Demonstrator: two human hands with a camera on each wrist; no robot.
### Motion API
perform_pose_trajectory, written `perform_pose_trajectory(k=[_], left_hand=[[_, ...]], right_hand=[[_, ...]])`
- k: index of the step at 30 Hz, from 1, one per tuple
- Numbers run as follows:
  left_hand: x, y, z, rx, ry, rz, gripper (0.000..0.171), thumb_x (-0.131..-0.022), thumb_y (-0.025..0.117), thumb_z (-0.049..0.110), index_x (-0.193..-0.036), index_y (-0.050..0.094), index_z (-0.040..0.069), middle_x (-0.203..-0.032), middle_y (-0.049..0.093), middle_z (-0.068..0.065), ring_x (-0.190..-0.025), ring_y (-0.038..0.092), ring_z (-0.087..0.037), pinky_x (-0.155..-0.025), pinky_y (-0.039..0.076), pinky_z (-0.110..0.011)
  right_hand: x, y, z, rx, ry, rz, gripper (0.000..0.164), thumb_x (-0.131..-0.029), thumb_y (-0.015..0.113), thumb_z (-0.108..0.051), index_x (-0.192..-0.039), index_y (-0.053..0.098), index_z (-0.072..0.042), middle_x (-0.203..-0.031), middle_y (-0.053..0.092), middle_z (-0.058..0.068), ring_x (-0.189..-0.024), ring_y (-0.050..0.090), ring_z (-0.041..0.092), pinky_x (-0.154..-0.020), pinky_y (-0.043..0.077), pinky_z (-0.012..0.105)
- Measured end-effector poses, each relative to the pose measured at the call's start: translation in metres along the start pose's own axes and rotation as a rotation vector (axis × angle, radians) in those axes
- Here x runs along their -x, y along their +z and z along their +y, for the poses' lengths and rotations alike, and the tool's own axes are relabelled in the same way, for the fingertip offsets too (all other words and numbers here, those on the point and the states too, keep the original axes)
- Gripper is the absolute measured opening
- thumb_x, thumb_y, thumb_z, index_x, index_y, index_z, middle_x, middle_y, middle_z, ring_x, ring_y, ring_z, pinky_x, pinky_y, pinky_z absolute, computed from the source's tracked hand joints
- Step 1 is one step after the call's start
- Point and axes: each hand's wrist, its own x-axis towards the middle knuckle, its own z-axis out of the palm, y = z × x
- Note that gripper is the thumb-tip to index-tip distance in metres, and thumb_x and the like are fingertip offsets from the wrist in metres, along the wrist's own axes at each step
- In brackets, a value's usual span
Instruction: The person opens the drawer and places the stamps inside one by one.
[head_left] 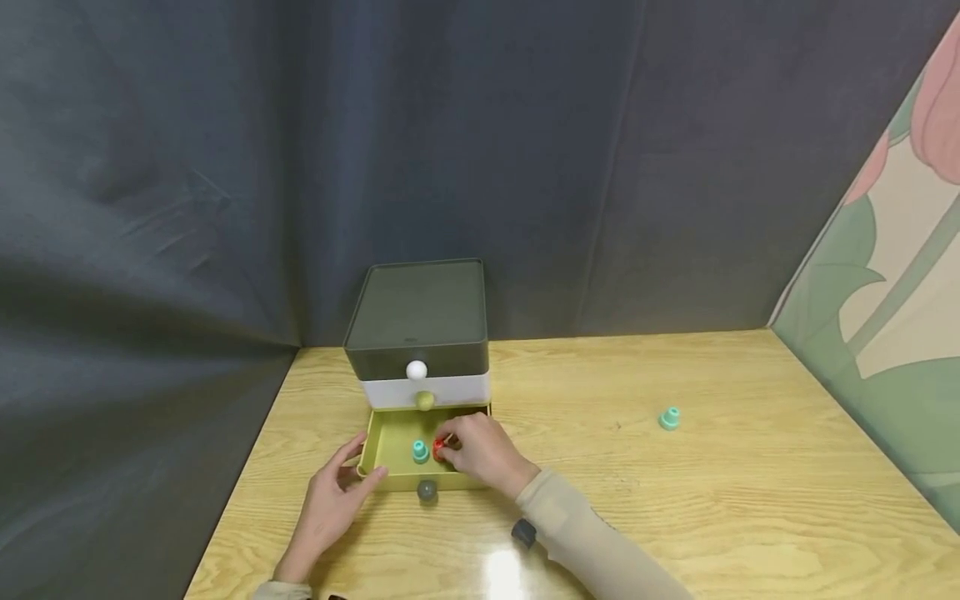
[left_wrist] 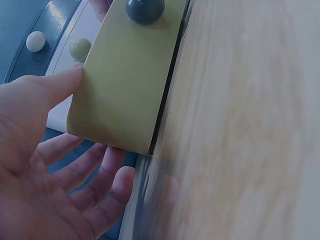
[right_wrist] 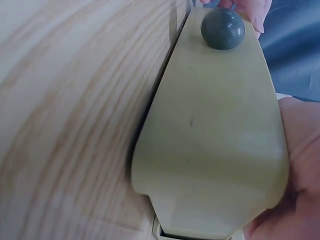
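A small chest with several drawers has its bottom green drawer (head_left: 405, 482) pulled out. My left hand (head_left: 330, 506) holds that drawer's left front corner, thumb on the front rim and fingers along the side. In the left wrist view the thumb touches the rim's edge. With its fingertips inside the drawer, my right hand (head_left: 486, 452) pinches a small red piece (head_left: 438, 450), mostly covered by the fingers. Beside it on the drawer floor stands a teal stepped peg (head_left: 420, 452). A dark grey knob (right_wrist: 223, 29) sits on the drawer front.
Above the drawer are a white drawer (head_left: 457, 390) and a dark grey top (head_left: 423, 304). Another teal stepped peg (head_left: 670, 418) stands on the wooden table (head_left: 720, 508) to the right. Dark curtains (head_left: 465, 150) hang behind and at the left; a floral panel (head_left: 892, 292) borders the right.
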Motion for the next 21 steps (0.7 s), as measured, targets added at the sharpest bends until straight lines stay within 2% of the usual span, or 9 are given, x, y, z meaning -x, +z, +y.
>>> perform_pose_trajectory(k=[5, 9, 14, 21], left_hand=[[0.006, -0.006, -0.002, -0.006, -0.012, 0.010, 0.072, -0.096, 0.080, 0.040, -0.158, 0.052, 0.016, -0.149, 0.062, -0.021, -0.123, 0.067, -0.034, -0.098, 0.056, -0.039], [0.008, -0.007, -0.004, -0.005, -0.018, 0.021, 0.073, -0.096, 0.080, 0.040, -0.158, 0.052, 0.016, -0.149, 0.063, -0.021, -0.122, 0.067, -0.034, -0.098, 0.055, -0.037], [0.008, -0.007, -0.005, -0.005, -0.020, 0.026, 0.072, -0.096, 0.080, 0.039, -0.158, 0.052, 0.015, -0.149, 0.063, -0.020, -0.123, 0.067, -0.034, -0.100, 0.054, -0.038], [0.005, -0.001, -0.005, -0.004, -0.008, 0.033, 0.070, -0.096, 0.081, 0.035, -0.157, 0.054, 0.014, -0.146, 0.065, -0.019, -0.120, 0.069, -0.032, -0.095, 0.055, -0.034]], right_hand=[[-0.001, 0.004, -0.002, -0.049, -0.013, -0.011, 0.016, -0.091, 0.086, -0.017, -0.105, 0.083, -0.010, -0.097, 0.082, 0.001, -0.087, 0.075, 0.008, -0.078, 0.058, 0.021], [0.003, 0.005, -0.002, -0.156, -0.036, 0.016, 0.020, -0.093, 0.084, -0.016, -0.110, 0.081, -0.006, -0.103, 0.082, 0.004, -0.097, 0.077, 0.016, -0.086, 0.061, 0.025], [0.010, 0.001, 0.000, -0.285, -0.049, 0.100, 0.022, -0.094, 0.082, -0.014, -0.113, 0.080, -0.003, -0.109, 0.081, 0.008, -0.102, 0.078, 0.025, -0.086, 0.063, 0.029], [0.024, -0.014, 0.016, -0.342, -0.088, 0.257, 0.022, -0.090, 0.085, -0.010, -0.111, 0.079, -0.002, -0.110, 0.080, 0.016, -0.098, 0.077, 0.033, -0.087, 0.064, 0.039]])
